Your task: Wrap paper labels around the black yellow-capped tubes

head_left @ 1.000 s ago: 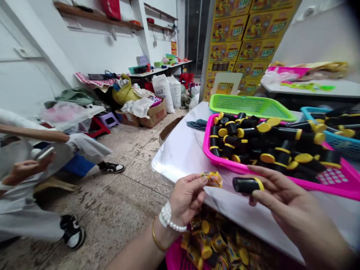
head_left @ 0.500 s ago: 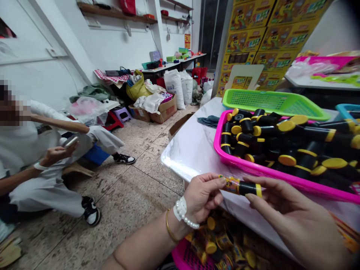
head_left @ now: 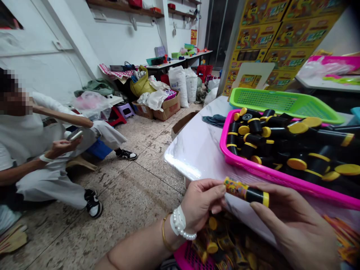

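Observation:
Between my two hands lies a small black tube (head_left: 253,195) with a yellow end and a colourful printed label (head_left: 235,188) on its left part. My left hand (head_left: 204,200) pinches the labelled end between thumb and fingers. Around the black, yellow-ended part my right hand (head_left: 295,217) is closed, thumb in front and fingers behind. Beyond it, a pink basket (head_left: 270,176) on the white table holds many black tubes with yellow ends and no labels. Below the table edge, a second pink basket (head_left: 187,257) contains labelled tubes (head_left: 222,240), partly hidden by my hands and the table.
A green basket (head_left: 295,103) stands behind the pink one, with a dark cloth (head_left: 215,120) beside it on the white table (head_left: 191,150). Orange printed strips (head_left: 344,240) lie at right. Yellow boxes (head_left: 260,35) are stacked behind. At left a seated person (head_left: 53,150) holds a phone.
The label shows more fully around the tube's left part, as the tube has turned or my left fingers have shifted. The view has swung slightly left. Both hands keep hold.

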### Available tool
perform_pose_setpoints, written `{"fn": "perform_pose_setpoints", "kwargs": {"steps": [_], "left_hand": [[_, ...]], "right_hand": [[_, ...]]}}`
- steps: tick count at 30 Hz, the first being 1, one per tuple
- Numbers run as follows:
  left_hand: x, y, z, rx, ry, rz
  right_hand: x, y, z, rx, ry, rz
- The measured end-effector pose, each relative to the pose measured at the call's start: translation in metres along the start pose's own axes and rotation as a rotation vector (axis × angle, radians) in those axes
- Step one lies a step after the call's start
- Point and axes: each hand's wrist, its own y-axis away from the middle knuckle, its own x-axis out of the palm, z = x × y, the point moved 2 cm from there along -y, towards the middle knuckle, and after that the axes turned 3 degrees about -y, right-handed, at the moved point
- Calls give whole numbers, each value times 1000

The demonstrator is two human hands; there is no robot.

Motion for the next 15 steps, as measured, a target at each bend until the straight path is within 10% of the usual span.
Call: {"fn": "perform_pose_setpoints", "kwargs": {"steps": [8, 15], "left_hand": [[-11, 2, -1, -59, -160, 273], [-13, -5, -1, -69, -274, 236]], "right_hand": [[-2, 8, -6, -7, 12, 165], [-8, 11, -7, -174, 289, 159]]}}
